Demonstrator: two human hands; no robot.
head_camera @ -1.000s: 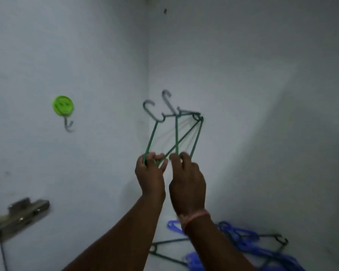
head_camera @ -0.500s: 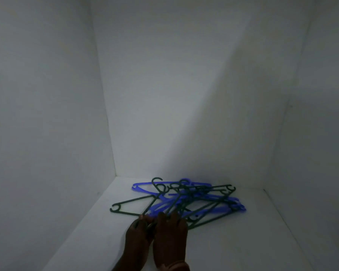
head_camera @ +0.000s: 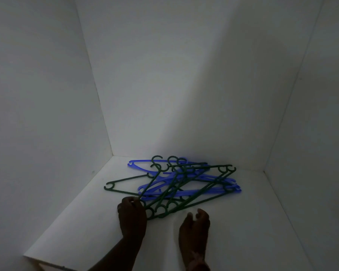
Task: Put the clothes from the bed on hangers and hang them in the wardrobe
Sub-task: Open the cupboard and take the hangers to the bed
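On the white floor of the wardrobe compartment (head_camera: 233, 222) lies a tangled heap of thin dark green plastic hangers (head_camera: 184, 189) interleaved with flat blue plastic hangers (head_camera: 213, 185), near the back left corner. The left hand (head_camera: 132, 216) has its fingers curled round the near ends of the green hangers at the front of the heap. The right hand (head_camera: 195, 224) hovers just beside the pile, fingers loosely bent and holding nothing. No clothes or bed show here, so the hanging itself looks not yet begun. The likely trouble is the tangle: hooks and notched ends overlap, so pulling one green hanger could drag its neighbours along or scatter them. Dim light makes separate hangers hard to tell apart.
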